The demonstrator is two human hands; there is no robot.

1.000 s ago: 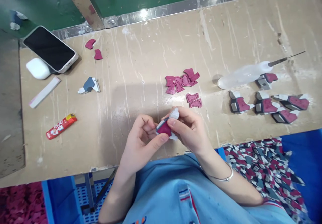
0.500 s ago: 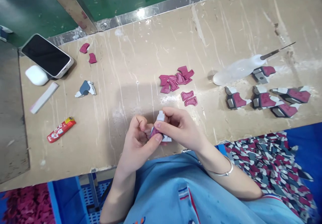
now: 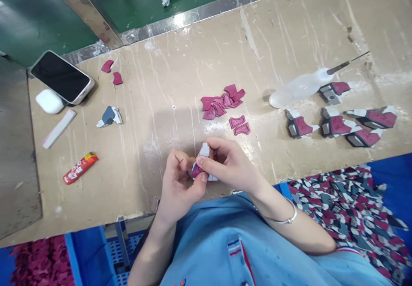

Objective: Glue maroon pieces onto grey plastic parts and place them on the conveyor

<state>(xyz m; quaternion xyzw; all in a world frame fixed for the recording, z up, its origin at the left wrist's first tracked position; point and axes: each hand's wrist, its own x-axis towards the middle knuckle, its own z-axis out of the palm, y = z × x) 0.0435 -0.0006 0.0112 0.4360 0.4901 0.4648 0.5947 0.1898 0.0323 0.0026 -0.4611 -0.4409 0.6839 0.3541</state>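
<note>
Close to the table's front edge, both hands grip a small plastic part (image 3: 204,150) of white and maroon. My left hand (image 3: 182,183) pinches its maroon side, thumb on top and fingers curled beneath. My right hand (image 3: 230,164) clasps the white side between thumb and fingers. Much of the part is hidden by the fingers. Just beyond the hands lie two loose maroon pieces (image 3: 241,128), and behind them a small pile of maroon pieces (image 3: 219,102). Several assembled maroon, white and dark grey parts (image 3: 336,124) rest to the right.
A white-handled pointed tool (image 3: 298,89) lies at the right. On the left are a phone (image 3: 62,76), a white case (image 3: 49,101), a white strip (image 3: 59,128), a red packet (image 3: 80,169) and a grey-white part (image 3: 109,116). Bins of maroon pieces (image 3: 43,262) and mixed parts (image 3: 347,217) stand below the table.
My left thumb has drawn back slightly, so more of the maroon surface shows. Both hands still hold the part in nearly the same place. The view has shifted a little.
</note>
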